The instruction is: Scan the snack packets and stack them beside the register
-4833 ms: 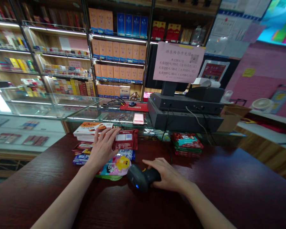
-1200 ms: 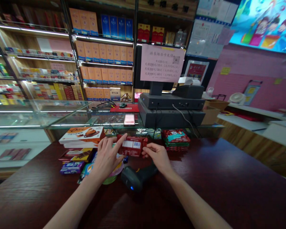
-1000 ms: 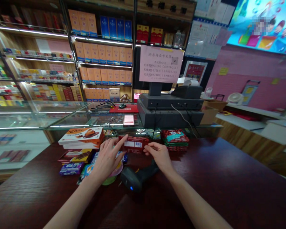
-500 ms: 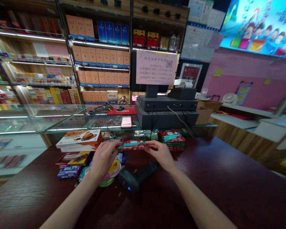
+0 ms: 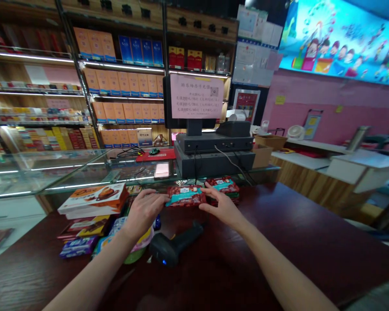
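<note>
A red snack packet with a teal label lies face up on the dark wooden counter, between my hands. My left hand has its fingertips at the packet's left end, and my right hand has its spread fingers at the right end. Neither hand appears to grip it. A black barcode scanner lies on its side just below them. To the left are a stack of orange-and-white boxes and several loose snack packets. A similar pile of red packets sits behind my right hand.
A dark wood counter top runs in front of a glass display case. On the glass stand a black till with a monitor, a red mat and a pink-covered phone. Stocked shelves rise behind.
The red packet has turned from its barcode side to its teal-label side and now lies flat. My hands have moved slightly apart. The view has swung, shifting the whole scene left.
</note>
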A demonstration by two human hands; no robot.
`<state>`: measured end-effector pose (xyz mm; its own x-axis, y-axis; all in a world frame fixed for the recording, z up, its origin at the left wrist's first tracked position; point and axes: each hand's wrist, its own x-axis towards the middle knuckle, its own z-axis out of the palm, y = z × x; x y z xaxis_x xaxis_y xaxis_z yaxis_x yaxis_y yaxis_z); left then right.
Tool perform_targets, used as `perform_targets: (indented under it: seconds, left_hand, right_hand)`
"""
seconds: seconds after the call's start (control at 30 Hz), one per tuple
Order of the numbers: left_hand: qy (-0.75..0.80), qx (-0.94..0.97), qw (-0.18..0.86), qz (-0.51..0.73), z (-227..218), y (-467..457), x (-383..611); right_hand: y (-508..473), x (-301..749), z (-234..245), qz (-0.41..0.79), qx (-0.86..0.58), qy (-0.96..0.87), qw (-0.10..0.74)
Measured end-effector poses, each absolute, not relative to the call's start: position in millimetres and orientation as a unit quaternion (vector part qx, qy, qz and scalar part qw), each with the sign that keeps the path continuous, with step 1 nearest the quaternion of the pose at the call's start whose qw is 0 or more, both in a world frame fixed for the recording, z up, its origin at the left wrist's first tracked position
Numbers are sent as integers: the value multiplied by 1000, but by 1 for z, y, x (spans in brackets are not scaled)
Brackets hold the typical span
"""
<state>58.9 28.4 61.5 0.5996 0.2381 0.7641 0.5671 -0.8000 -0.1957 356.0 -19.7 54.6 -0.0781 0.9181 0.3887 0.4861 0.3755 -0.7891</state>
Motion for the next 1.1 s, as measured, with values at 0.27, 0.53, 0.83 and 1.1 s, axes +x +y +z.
perform_targets:
  seconds: [0.27, 0.53, 0.83, 1.1]
  left_hand:
    - [-173, -893, 218, -354, 74, 39, 103]
    - [-180, -892, 253, -327, 75, 59, 152]
    - [-198, -895, 247, -315, 72, 83, 201]
    - [-213, -904, 211, -305, 59, 94, 225]
  right_hand:
    - [-25, 396, 55, 190, -530, -691, 453]
    - [-11, 448, 51, 186, -542, -681, 455]
    - [20, 499, 45, 205, -546, -678, 448]
    - [34, 515, 39, 224, -552, -681, 427]
